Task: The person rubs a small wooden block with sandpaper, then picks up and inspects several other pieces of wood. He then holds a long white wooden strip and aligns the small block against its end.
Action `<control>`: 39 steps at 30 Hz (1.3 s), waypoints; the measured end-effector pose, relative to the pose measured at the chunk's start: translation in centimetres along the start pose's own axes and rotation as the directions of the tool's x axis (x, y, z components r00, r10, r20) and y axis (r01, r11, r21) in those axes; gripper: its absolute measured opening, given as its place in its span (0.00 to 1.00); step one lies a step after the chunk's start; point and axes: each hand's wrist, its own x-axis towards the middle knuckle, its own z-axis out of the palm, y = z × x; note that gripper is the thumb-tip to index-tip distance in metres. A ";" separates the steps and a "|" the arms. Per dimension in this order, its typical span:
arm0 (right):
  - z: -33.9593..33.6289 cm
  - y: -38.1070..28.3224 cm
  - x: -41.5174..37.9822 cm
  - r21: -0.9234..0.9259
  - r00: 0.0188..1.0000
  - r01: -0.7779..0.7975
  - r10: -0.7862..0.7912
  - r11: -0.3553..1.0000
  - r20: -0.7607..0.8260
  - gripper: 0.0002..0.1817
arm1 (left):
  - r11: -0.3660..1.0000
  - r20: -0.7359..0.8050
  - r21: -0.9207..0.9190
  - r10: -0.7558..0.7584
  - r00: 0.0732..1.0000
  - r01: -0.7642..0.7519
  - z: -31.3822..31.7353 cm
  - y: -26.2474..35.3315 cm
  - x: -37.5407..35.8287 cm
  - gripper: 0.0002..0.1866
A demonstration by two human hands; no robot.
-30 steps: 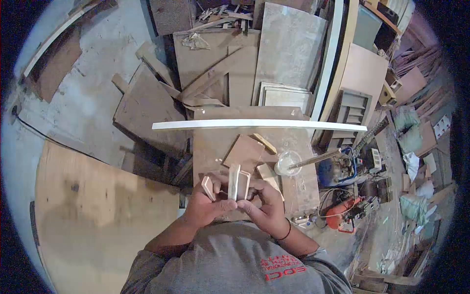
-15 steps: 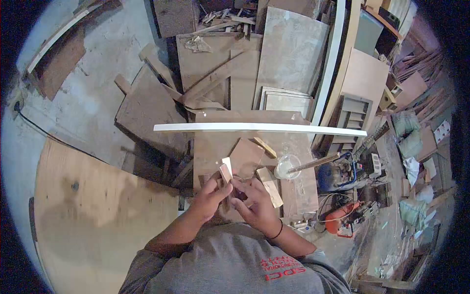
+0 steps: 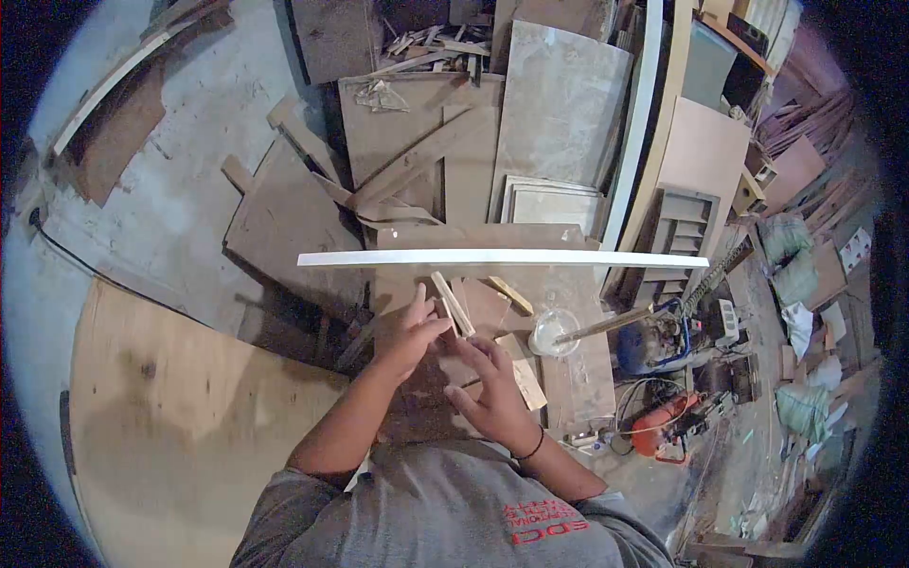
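Note:
My left hand (image 3: 407,343) has its thumb and fingers closed round a short, narrow piece of pale wood (image 3: 454,305), which is tilted with its far end toward the white strip. A second thin edge of wood shows along its left side. My right hand (image 3: 494,396) is open, thumb apart from the fingers, its fingertips right at the near end of that piece. Just beyond the hands a flat brown board (image 3: 486,305) lies on the worktable (image 3: 583,383). Beside my right hand rests a pale wood block (image 3: 523,371).
A long white strip (image 3: 502,257) crosses the table's far side. A clear tub (image 3: 555,333) of whitish stuff with a stick (image 3: 606,323) in it stands right of the hands, near a small yellowish block (image 3: 511,294). Large boards lean behind; a plywood sheet (image 3: 189,398) is at left.
The wood piece has turned and moved slightly away from my body. My left hand has shifted forward with it, and my right hand has drawn back and spread its fingers.

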 end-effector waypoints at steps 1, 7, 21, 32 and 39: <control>0.0 0.3 -0.1 0.011 1.000 0.014 -0.013 1.000 -0.017 0.36 | 1.000 0.008 0.001 0.018 1.000 -0.018 -0.2 -0.1 0.2 0.50; 0.4 1.9 -0.3 0.055 0.996 0.020 -0.015 0.998 -0.092 0.34 | 0.999 -0.002 -0.047 -0.019 1.000 0.019 0.6 2.3 -1.1 0.49; -1.7 2.5 -1.4 0.083 0.949 -0.008 0.034 0.996 -0.313 0.27 | 0.226 0.218 0.934 0.248 0.944 -0.276 2.9 1.5 -0.1 0.45; -2.1 2.4 -2.5 0.089 0.945 0.013 0.016 0.996 -0.327 0.22 | 0.197 0.337 0.897 0.276 0.900 -0.397 -0.3 2.8 2.7 0.34; -2.8 2.5 -3.2 -0.075 0.947 -0.125 0.097 0.989 -0.307 0.19 | 0.153 0.361 0.897 0.289 0.887 -0.415 -2.3 2.9 3.8 0.32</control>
